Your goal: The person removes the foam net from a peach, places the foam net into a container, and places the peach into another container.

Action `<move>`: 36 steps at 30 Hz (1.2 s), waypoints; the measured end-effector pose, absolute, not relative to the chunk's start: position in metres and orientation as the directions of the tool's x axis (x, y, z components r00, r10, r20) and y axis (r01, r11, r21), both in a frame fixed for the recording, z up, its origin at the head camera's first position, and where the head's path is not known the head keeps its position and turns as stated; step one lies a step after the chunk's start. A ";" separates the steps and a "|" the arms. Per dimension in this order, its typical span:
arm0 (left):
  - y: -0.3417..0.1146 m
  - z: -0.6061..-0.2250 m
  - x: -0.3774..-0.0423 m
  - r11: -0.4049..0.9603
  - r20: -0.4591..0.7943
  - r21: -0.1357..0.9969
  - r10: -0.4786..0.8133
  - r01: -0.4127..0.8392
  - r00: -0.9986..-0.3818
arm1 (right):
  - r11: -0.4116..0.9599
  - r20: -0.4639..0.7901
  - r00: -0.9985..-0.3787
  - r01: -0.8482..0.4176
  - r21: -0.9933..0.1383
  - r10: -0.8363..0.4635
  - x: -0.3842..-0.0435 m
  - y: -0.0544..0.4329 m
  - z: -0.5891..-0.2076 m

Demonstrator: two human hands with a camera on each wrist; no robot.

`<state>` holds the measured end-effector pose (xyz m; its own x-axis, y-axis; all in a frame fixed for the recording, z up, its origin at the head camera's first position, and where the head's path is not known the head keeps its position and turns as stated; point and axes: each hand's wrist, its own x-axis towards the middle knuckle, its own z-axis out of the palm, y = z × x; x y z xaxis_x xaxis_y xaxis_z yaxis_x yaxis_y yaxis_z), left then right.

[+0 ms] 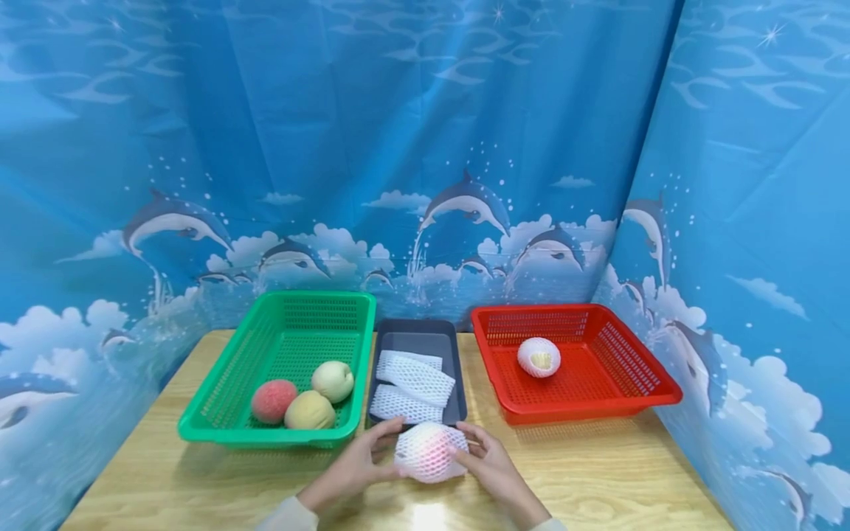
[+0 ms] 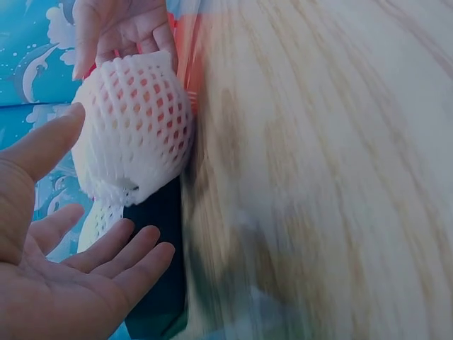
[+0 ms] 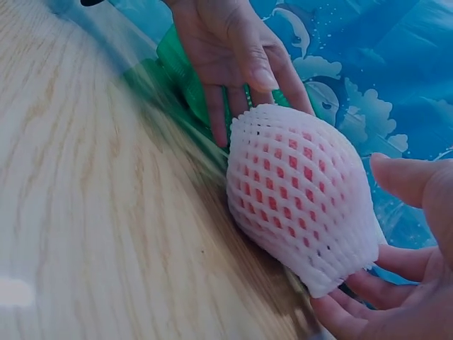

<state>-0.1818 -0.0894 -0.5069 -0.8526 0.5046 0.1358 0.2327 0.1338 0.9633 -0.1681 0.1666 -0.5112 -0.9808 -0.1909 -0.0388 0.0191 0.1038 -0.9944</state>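
Note:
A pink peach (image 1: 430,453) in a white foam net sleeve is between both hands, in front of the dark tray. My right hand (image 1: 490,466) holds its right end; in the right wrist view the fingers (image 3: 382,289) curl under the sleeve's edge and the thumb lies along its side. My left hand (image 1: 357,459) is cupped at the other end. In the left wrist view its fingers (image 2: 134,258) are spread and loosely bent, apart from the sleeve (image 2: 134,127). Several flat foam net sleeves (image 1: 413,383) lie in the dark tray (image 1: 417,333).
A green basket (image 1: 271,435) on the left holds a red fruit (image 1: 274,401), a yellowish fruit (image 1: 310,411) and a pale fruit (image 1: 333,381). The red basket (image 1: 584,410) at right holds one netted fruit (image 1: 538,357). A dolphin-print curtain (image 1: 412,147) backs the wooden table (image 1: 611,479).

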 end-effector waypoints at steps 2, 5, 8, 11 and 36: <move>-0.092 -0.507 -0.182 0.128 0.143 0.963 0.503 0.238 -0.852 | 0.110 -0.024 -0.981 0.003 -0.994 -0.193 -0.168 0.171 -0.510; -0.094 -0.506 -0.180 0.136 0.149 0.960 0.493 0.244 -0.857 | 0.127 0.001 -0.983 -0.025 -0.992 -0.185 -0.167 0.175 -0.509; -0.095 -0.504 -0.178 0.155 0.149 0.955 0.482 0.252 -0.863 | 0.158 0.030 -0.986 -0.056 -0.986 -0.162 -0.164 0.179 -0.506; -0.096 -0.501 -0.176 0.171 0.159 0.949 0.471 0.267 -0.868 | 0.196 0.056 -0.990 -0.081 -0.977 -0.129 -0.161 0.182 -0.501; -0.121 -0.463 -0.149 0.230 0.346 0.874 0.326 0.428 -0.880 | 0.245 0.319 -0.945 -0.326 -0.913 -0.072 -0.138 0.230 -0.485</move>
<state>-0.1493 -0.1214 -0.4626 -0.8800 0.3260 0.3455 0.4284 0.2301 0.8738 -0.1378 0.2302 -0.4852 -0.9452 -0.0717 0.3186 -0.3263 0.2448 -0.9130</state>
